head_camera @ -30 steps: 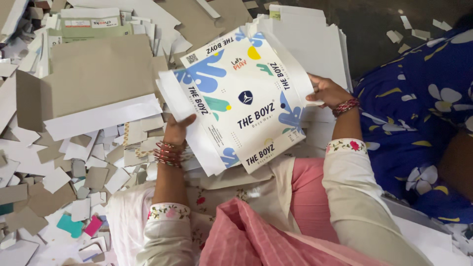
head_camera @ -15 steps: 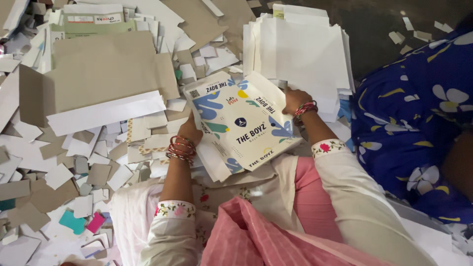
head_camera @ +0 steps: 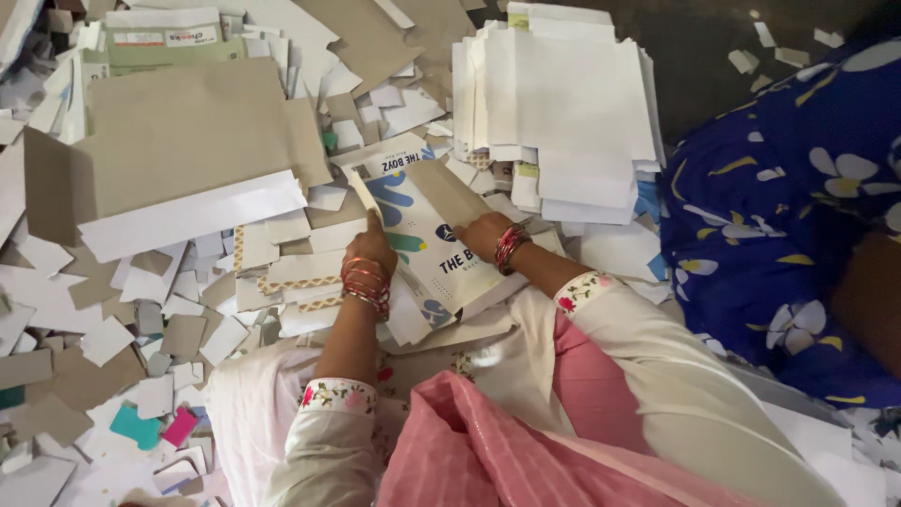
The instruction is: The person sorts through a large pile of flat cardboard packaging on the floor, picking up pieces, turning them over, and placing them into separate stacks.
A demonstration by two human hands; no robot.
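Note:
A flat printed cardboard sheet (head_camera: 422,239), white with blue, green and yellow shapes, lies low in front of my lap with one grey-brown flap folded over its top. My left hand (head_camera: 374,246) grips its left edge, fingers closed on the card. Its right side is pressed and held by my right hand (head_camera: 483,235) near the folded flap. Both wrists carry red and gold bangles. More white card sheets lie under it.
A tall stack of white card sheets (head_camera: 563,103) stands behind to the right. A large grey-brown board (head_camera: 178,141) lies at left among scattered paper offcuts (head_camera: 169,338). Another person in blue flowered cloth (head_camera: 779,207) sits at right.
The printed sheet, held up and spread open a second ago, has come down toward my lap and been folded, its brown inner flap now turned over the top.

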